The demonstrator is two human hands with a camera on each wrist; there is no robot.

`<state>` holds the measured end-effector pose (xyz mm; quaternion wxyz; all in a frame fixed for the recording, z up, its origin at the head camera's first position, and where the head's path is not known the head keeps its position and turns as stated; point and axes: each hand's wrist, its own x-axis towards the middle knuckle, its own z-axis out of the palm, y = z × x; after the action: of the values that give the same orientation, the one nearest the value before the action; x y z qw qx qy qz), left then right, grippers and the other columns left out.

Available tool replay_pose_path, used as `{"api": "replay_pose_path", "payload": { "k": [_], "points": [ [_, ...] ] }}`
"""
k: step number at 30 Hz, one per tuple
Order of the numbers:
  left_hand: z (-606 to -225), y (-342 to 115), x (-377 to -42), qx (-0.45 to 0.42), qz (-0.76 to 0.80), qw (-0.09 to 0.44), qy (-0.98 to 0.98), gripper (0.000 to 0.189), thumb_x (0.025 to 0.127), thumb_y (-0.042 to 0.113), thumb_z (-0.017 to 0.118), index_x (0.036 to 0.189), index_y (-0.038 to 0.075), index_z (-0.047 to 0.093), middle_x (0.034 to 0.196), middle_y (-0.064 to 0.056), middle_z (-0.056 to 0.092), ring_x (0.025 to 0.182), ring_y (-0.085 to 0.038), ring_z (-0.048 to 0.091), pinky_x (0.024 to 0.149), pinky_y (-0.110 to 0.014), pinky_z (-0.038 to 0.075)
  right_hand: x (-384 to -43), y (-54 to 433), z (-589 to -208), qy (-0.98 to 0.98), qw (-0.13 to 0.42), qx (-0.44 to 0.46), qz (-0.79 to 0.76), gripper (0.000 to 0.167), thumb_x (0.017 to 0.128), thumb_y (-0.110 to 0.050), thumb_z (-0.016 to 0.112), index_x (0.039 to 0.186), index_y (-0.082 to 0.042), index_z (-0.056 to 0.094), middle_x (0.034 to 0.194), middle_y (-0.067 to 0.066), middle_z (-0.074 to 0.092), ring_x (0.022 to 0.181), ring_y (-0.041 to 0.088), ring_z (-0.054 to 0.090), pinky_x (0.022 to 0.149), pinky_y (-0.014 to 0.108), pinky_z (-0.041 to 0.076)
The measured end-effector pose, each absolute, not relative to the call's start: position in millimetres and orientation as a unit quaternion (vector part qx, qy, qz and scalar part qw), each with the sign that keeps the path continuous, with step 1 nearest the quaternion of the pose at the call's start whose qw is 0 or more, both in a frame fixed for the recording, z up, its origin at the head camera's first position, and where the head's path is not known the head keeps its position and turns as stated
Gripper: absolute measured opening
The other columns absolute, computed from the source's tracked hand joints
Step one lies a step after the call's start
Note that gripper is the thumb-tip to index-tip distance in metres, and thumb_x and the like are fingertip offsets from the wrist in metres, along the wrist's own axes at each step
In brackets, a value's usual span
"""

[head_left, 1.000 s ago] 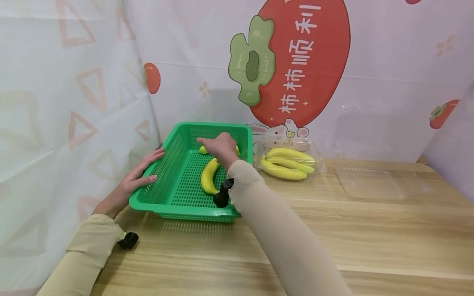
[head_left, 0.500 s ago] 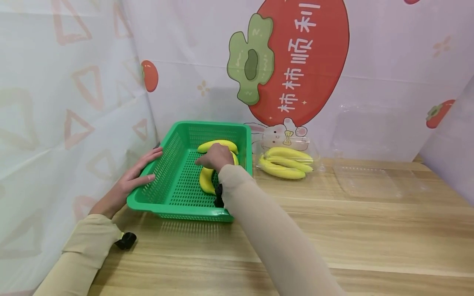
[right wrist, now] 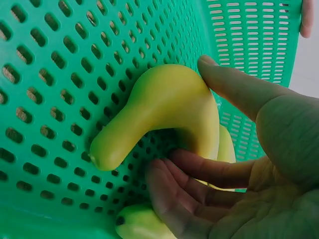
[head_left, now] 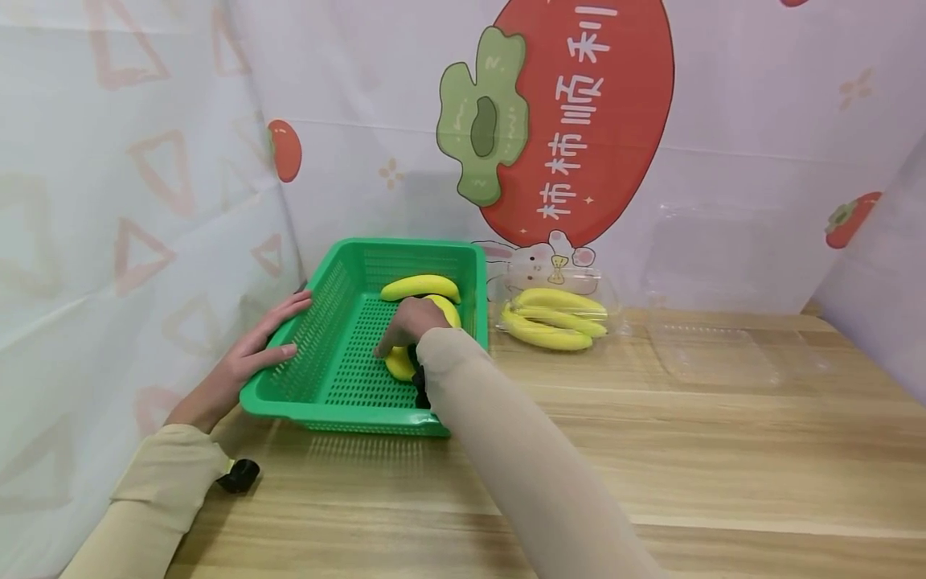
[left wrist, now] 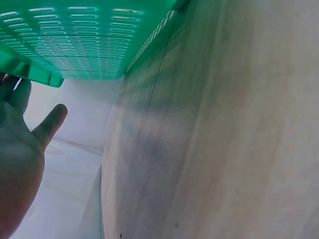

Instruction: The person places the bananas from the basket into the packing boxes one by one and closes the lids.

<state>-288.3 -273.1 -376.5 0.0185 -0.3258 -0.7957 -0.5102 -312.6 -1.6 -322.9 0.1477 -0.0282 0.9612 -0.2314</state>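
Inside the green plastic basket [head_left: 336,414], my right hand [head_left: 411,323] reaches down over a yellow banana [head_left: 399,367]. In the right wrist view the thumb lies against the outer curve of this banana [right wrist: 169,92] and the curled fingers [right wrist: 209,169] reach its inner side. Two more bananas lie in the basket: one along the back wall [head_left: 419,287], another beside the hand [head_left: 444,310], partly hidden. My left hand [head_left: 246,354] rests on the basket's left rim, thumb and fingers fairly straight; in the left wrist view its thumb [left wrist: 52,122] stands apart from the basket.
Right of the basket, several bananas [head_left: 553,320] sit in a clear plastic box [head_left: 611,310]. An open clear box [head_left: 716,354] stands farther right on the wooden table [head_left: 651,450]. Printed cloth walls [head_left: 347,145] rise at the back and sides.
My right hand has moved from the back of the basket toward the front banana, uncovering the back banana and one beside it. The left hand stays on the rim.
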Motion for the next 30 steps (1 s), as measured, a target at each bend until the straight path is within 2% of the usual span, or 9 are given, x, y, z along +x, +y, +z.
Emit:
{"api": "replay_pose_path", "payload": {
  "k": [4, 8, 13, 16, 19, 25, 30],
  "points": [
    [-376, -273, -286, -0.323, -0.513, 0.017, -0.795, 0.063, 0.108, 0.005, 0.047, 0.168, 0.009, 0.03, 0.18, -0.001, 0.017, 0.161, 0.002, 0.014, 0.107, -0.008, 0.028, -313, -4, -322, 0.959, 0.165, -0.021, -0.231, 0.031, 0.091, -0.037, 0.086, 0.104, -0.011, 0.075, 0.119, 0.008, 0.071, 0.105, 0.023, 0.061, 0.088, 0.036, 0.054],
    [-376, -273, -286, -0.324, -0.515, 0.017, -0.794, 0.062, 0.108, 0.005, 0.046, 0.168, 0.009, 0.03, 0.18, -0.001, 0.017, 0.16, 0.002, 0.015, 0.107, -0.008, 0.029, -315, -3, -320, 0.953, 0.175, -0.009, -0.247, 0.025, 0.093, -0.031, 0.084, 0.105, -0.01, 0.076, 0.114, 0.009, 0.072, 0.096, 0.023, 0.062, 0.082, 0.036, 0.055],
    [-376, -272, -287, -0.322, -0.514, 0.016, -0.795, 0.062, 0.108, 0.006, 0.047, 0.168, 0.009, 0.03, 0.18, -0.001, 0.017, 0.16, 0.002, 0.015, 0.107, -0.008, 0.029, -318, 3, -319, 0.952, 0.152, -0.009, -0.266, 0.017, 0.093, -0.026, 0.081, 0.089, -0.011, 0.072, 0.094, 0.006, 0.067, 0.08, 0.022, 0.058, 0.07, 0.034, 0.051],
    [-375, -271, -287, -0.323, -0.514, 0.017, -0.794, 0.062, 0.108, 0.005, 0.047, 0.168, 0.009, 0.03, 0.18, -0.001, 0.017, 0.161, 0.001, 0.015, 0.107, -0.008, 0.029, -320, 5, -319, 0.949, 0.138, -0.008, -0.285, 0.02, 0.093, -0.023, 0.078, 0.079, -0.014, 0.067, 0.082, 0.003, 0.061, 0.073, 0.021, 0.054, 0.064, 0.033, 0.046],
    [-374, -271, -287, -0.325, -0.515, 0.017, -0.793, 0.062, 0.108, 0.005, 0.047, 0.168, 0.008, 0.03, 0.18, -0.002, 0.018, 0.161, 0.001, 0.015, 0.107, -0.008, 0.029, -322, 6, -318, 0.942, 0.136, -0.005, -0.306, 0.023, 0.092, -0.022, 0.076, 0.076, -0.014, 0.063, 0.074, 0.002, 0.055, 0.068, 0.02, 0.051, 0.061, 0.033, 0.043],
    [-374, -270, -286, -0.326, -0.515, 0.017, -0.793, 0.063, 0.108, 0.005, 0.046, 0.168, 0.007, 0.029, 0.18, -0.002, 0.017, 0.161, 0.001, 0.014, 0.108, -0.008, 0.027, -326, 6, -317, 0.932, 0.137, 0.011, -0.336, 0.024, 0.091, -0.027, 0.078, 0.082, -0.012, 0.062, 0.07, 0.002, 0.051, 0.062, 0.019, 0.049, 0.058, 0.034, 0.043],
    [-375, -271, -287, -0.326, -0.515, 0.016, -0.793, 0.062, 0.108, 0.005, 0.046, 0.168, 0.008, 0.03, 0.18, -0.002, 0.017, 0.161, 0.001, 0.014, 0.108, -0.008, 0.027, -324, 7, -315, 0.922, 0.106, 0.021, -0.371, 0.027, 0.091, -0.029, 0.079, 0.099, -0.007, 0.065, 0.084, 0.007, 0.06, 0.07, 0.021, 0.055, 0.061, 0.034, 0.046]
  ]
}}
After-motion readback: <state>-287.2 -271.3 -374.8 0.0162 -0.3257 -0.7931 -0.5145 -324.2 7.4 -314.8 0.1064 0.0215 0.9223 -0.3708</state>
